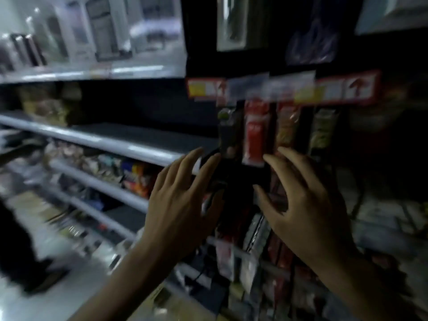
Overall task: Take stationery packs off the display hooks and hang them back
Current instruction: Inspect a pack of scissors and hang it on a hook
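Stationery packs [254, 133] hang upright, long axis vertical; both hands [183, 200] spread empty below.

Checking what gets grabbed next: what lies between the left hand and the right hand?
In the head view, the lower end of the red pack hangs between the left hand and right hand; below it, only dark blur.
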### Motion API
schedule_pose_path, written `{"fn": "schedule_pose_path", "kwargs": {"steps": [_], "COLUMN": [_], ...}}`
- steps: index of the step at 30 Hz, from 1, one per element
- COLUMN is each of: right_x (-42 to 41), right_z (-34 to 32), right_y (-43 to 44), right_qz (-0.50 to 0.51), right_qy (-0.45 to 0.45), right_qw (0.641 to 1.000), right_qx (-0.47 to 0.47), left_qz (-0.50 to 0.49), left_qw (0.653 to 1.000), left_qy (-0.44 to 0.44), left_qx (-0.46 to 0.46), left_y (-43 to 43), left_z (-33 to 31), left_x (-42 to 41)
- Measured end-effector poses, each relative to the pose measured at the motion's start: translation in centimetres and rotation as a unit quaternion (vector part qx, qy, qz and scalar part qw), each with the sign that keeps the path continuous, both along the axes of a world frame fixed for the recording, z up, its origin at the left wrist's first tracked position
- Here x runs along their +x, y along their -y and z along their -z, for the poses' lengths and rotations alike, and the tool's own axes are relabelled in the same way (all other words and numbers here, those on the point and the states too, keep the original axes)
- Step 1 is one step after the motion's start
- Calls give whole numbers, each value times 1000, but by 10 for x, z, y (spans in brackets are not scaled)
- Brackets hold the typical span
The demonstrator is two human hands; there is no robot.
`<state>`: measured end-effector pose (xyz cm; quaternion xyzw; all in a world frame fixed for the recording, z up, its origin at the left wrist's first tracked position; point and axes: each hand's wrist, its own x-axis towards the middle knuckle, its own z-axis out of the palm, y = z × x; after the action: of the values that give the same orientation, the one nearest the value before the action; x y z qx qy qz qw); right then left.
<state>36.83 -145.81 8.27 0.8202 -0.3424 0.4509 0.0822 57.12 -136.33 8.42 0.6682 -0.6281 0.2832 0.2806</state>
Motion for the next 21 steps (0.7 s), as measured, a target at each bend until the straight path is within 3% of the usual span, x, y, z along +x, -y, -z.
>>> {"fn": "schedule_pose_path", "kwargs": {"steps": [5, 11, 21], "right_x": [53, 132, 337], "right_z": [87, 156, 231], "right_y": [-35, -98, -255], "right_qz": [-105, -200, -311], "right_qy": [-27, -116, -209], "right_qw": [979, 926, 844], "right_qx": [173, 299, 383], "left_qz": [-80, -203, -414], "left_qw": [991, 960, 849], "left_qy": [-79, -150, -297], "left_qx": [78, 122, 141], "left_y": [-65, -167, -386], "left_z": [58, 130, 241], "left_x": [30, 89, 238]}}
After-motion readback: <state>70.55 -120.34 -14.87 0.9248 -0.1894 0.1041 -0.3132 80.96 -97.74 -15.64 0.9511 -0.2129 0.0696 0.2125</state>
